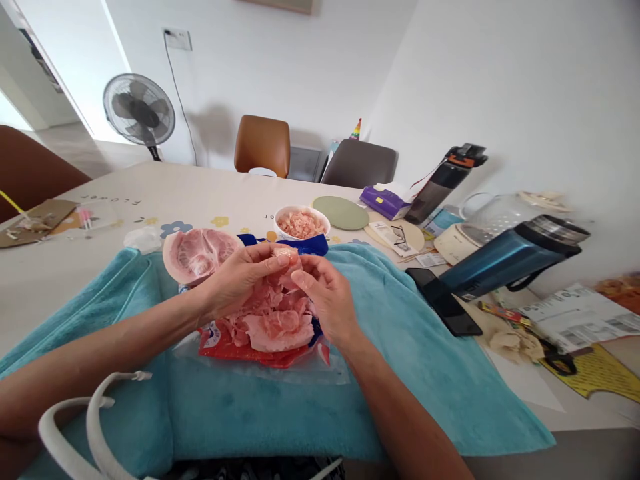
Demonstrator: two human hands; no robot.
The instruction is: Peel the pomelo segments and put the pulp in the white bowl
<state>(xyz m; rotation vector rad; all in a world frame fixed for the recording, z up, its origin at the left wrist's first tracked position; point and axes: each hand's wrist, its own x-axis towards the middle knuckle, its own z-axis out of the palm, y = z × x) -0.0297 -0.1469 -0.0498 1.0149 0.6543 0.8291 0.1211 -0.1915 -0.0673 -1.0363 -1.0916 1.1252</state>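
Note:
My left hand [250, 270] and my right hand [327, 293] meet over the middle of a teal towel, fingers pinched together. Between their fingertips is a pomelo segment [285, 253], pale pink with some membrane on it; the fingers partly hide it. Just below lies a heap of pink pomelo peel and membrane [280, 323] on a red and clear plastic bag [270, 357]. Left of the hands rests a cut pomelo half [200, 252], its pink inside facing up. Beyond the hands stands a white bowl [327, 227] holding pieces of pomelo flesh.
The teal towel [260, 420] covers the table's near part. Behind the bowl lies a green round mat [343, 212]. To the right are a phone [445, 303], a blue thermos [505, 260], a dark bottle [440, 187], a kettle [505, 217] and a purple tissue pack [385, 201].

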